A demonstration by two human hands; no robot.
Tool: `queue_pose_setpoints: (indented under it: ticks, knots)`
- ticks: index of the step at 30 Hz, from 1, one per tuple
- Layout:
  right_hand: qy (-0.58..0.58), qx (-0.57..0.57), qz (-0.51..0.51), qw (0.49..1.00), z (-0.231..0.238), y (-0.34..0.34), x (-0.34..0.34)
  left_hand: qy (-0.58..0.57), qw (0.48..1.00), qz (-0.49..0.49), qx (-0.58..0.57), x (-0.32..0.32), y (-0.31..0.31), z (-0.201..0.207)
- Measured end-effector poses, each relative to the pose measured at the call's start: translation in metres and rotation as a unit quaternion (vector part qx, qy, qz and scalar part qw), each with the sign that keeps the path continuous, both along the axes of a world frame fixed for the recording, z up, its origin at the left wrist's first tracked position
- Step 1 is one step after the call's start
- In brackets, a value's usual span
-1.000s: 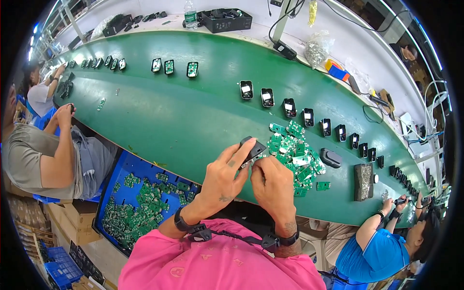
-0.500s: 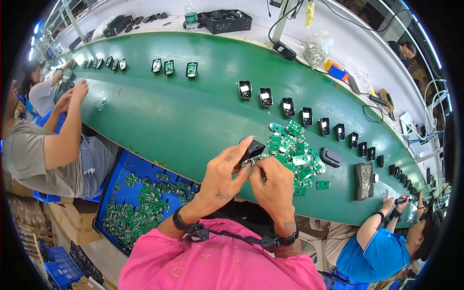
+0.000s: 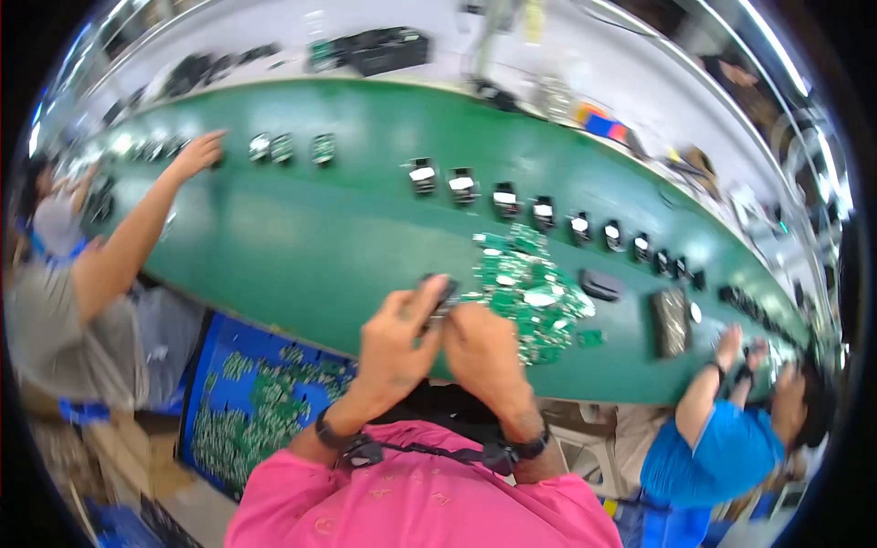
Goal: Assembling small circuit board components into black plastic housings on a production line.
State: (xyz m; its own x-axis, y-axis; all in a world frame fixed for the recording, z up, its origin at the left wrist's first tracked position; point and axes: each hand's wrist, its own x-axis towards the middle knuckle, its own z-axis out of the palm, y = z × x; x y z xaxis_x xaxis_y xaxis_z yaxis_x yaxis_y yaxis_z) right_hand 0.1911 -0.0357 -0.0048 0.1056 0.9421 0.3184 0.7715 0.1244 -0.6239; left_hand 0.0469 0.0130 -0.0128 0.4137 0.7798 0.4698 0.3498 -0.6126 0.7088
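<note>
My left hand (image 3: 397, 342) is closed around a small black plastic housing (image 3: 444, 290), held up over the near edge of the green table. My right hand (image 3: 484, 352) presses against it from the right, its fingers curled in a pinch; motion blur and the fingers hide what they grip. Just beyond my right hand lies a heap of green circuit boards (image 3: 525, 288). A row of black housings with white faces (image 3: 505, 199) runs across the table behind the heap.
A dark oblong case (image 3: 599, 284) and a dark brown block (image 3: 671, 322) sit right of the heap. A blue bin (image 3: 203, 402) of circuit boards is below the table edge at left. One co-worker's arm (image 3: 137, 237) reaches over the table; another person in blue (image 3: 717, 457) works at right.
The view has shifted and blurred. My hands stay together at the black housing, now tilted, with less of it showing. The left co-worker's arm has stretched forward to the row of housings.
</note>
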Motion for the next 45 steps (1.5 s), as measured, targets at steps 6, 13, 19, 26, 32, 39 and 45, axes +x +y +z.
queue_pose_setpoints:
  ticks: [6,13,19,26,32,39,45]
  knots:
    - [0.175,0.0,-0.018,0.984,-0.017,0.005,-0.001,-0.282,0.878,-0.024,-0.386,-0.017,0.003,-0.017]
    - [0.071,0.037,-0.021,0.997,-0.037,-0.011,0.011,-0.191,0.905,-0.101,-0.367,0.0,0.001,-0.031]
    - [0.216,0.129,-0.023,0.967,-0.041,-0.003,-0.004,-0.13,0.945,-0.078,-0.289,0.003,-0.004,-0.039]
    - [0.486,-0.011,-0.025,0.874,-0.042,-0.015,-0.007,-0.11,0.953,-0.054,-0.276,0.018,-0.003,-0.044]
    - [0.328,0.167,0.015,0.93,-0.049,-0.019,-0.01,-0.163,0.968,-0.073,-0.178,0.025,-0.005,-0.041]
    - [0.35,0.202,-0.022,0.915,-0.061,-0.013,-0.008,-0.101,0.976,-0.059,-0.185,0.03,-0.01,-0.039]
    - [0.5,0.063,-0.074,0.861,-0.049,-0.014,0.007,-0.131,0.973,-0.098,-0.163,0.035,-0.013,-0.043]
